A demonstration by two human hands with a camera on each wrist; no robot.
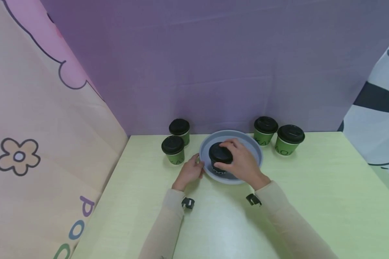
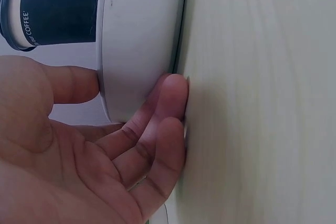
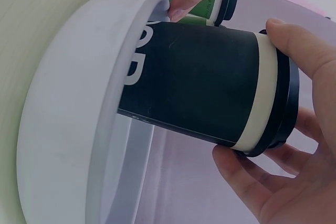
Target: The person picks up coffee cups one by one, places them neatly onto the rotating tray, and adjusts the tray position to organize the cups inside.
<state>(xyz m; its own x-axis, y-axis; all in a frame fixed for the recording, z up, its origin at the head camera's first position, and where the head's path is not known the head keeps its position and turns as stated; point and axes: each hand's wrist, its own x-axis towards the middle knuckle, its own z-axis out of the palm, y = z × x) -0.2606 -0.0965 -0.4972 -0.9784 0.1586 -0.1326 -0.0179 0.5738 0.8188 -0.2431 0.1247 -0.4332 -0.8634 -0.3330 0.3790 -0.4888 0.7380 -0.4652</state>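
A round grey plate [image 1: 225,180] with a raised rim lies on the table. Within it is a dark paper coffee cup [image 2: 60,9] with a black lid [image 1: 220,153]; the rim hides its base in the right wrist view. My right hand [image 1: 244,163] grips this cup around the lid from above, thumb and fingers on opposite sides [image 3: 294,182]. At the plate's left edge, my left hand [image 1: 190,172] holds the plate, its thumb on the rim and its fingers [image 2: 170,95] curled against the lower side, near the tabletop.
Two green paper cups with black lids stand left of the plate, one nearer [image 1: 175,158] and one behind [image 1: 185,138]. Right of it are two more, one close [image 1: 262,137] and one farther right [image 1: 286,146]. A purple cloth wall [image 1: 214,72] rises behind the table [image 1: 327,198].
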